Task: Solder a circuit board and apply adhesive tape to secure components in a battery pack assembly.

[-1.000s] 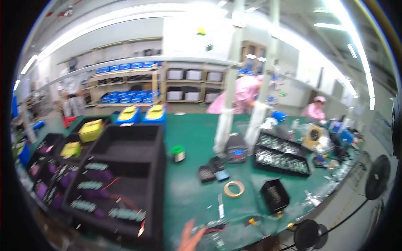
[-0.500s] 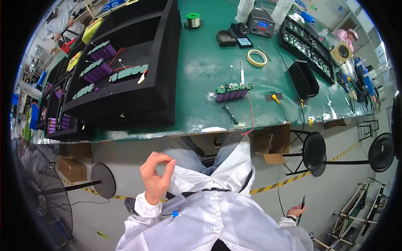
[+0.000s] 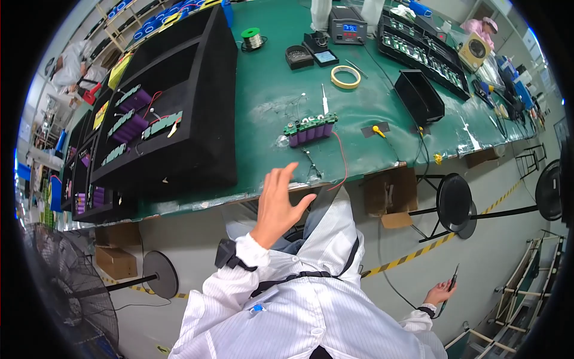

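Green bench ahead: your left hand (image 3: 280, 203) open w/ fingers spread, near battery pack (image 3: 310, 129); right hand (image 3: 438, 294) grips a tool (image 3: 451, 282).

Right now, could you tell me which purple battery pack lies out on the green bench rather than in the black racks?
The purple battery pack near the bench's front edge, red wire trailing.

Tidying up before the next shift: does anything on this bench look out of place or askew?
The purple battery pack lies skewed near the green bench's front edge, its red wire trailing toward that edge. A yellow tape roll lies loose farther back.
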`<move>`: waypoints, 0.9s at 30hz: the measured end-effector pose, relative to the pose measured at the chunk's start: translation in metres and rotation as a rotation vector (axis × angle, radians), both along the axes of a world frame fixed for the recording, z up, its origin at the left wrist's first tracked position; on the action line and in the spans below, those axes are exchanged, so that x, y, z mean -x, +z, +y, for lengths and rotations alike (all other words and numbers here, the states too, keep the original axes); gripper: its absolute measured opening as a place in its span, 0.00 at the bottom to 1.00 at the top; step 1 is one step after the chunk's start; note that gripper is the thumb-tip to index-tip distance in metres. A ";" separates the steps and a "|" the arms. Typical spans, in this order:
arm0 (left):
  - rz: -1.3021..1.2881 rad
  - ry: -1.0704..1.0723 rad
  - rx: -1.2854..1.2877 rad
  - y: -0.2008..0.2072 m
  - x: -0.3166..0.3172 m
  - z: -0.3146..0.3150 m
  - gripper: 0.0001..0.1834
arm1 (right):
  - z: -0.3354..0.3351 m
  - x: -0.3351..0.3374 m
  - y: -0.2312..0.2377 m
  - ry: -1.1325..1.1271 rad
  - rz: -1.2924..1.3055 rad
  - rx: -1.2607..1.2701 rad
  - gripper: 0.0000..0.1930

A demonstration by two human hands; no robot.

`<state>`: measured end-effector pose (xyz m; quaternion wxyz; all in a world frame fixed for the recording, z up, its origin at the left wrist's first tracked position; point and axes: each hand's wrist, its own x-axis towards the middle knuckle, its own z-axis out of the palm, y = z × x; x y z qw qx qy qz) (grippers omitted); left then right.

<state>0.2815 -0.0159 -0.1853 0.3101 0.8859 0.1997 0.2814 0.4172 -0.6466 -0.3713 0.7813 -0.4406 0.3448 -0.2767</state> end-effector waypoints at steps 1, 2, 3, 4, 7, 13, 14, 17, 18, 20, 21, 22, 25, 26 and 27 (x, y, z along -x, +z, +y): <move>0.081 -0.003 -0.034 0.001 -0.014 0.000 0.42 | 0.008 -0.007 0.010 0.036 -0.022 0.004 0.18; 0.162 -0.006 -0.068 0.002 -0.025 0.000 0.49 | 0.014 -0.013 0.018 0.071 -0.043 0.008 0.19; 0.209 0.004 -0.092 0.002 -0.035 0.000 0.55 | 0.019 -0.018 0.022 0.065 -0.034 0.007 0.19; 0.213 -0.007 -0.090 0.001 -0.044 0.003 0.55 | 0.023 -0.024 0.026 0.129 -0.100 0.004 0.19; 0.284 0.027 -0.127 -0.006 -0.056 0.012 0.57 | 0.053 -0.042 0.050 0.253 -0.192 0.001 0.19; 0.340 -0.021 -0.080 -0.006 -0.059 0.028 0.51 | 0.124 -0.068 0.098 0.477 -0.353 0.027 0.19; 0.348 -0.023 -0.082 -0.006 -0.058 0.031 0.51 | 0.136 -0.071 0.105 0.513 -0.387 0.031 0.19; 0.174 -0.040 -0.066 -0.004 -0.049 0.037 0.52 | 0.171 -0.078 0.124 0.583 -0.432 0.025 0.20; 0.125 -0.062 0.018 0.001 -0.045 0.038 0.53 | 0.183 -0.080 0.130 0.584 -0.427 0.022 0.20; 0.078 -0.075 0.101 0.007 -0.039 0.039 0.54 | 0.210 -0.082 0.141 0.750 -0.541 0.049 0.20; 0.023 -0.098 0.086 0.008 -0.036 0.040 0.56 | 0.227 -0.083 0.146 0.755 -0.538 0.045 0.20; -0.036 -0.122 0.075 0.009 -0.034 0.040 0.57 | 0.245 -0.084 0.154 0.822 -0.580 0.068 0.20; -0.093 -0.128 0.063 0.020 -0.031 0.039 0.57 | 0.300 -0.084 0.168 0.944 -0.634 0.106 0.20; -0.127 -0.144 0.061 0.024 -0.030 0.040 0.57 | 0.317 -0.084 0.173 0.987 -0.646 0.132 0.20; -0.133 -0.150 0.055 0.028 -0.030 0.041 0.58 | 0.333 -0.085 0.175 1.027 -0.662 0.177 0.21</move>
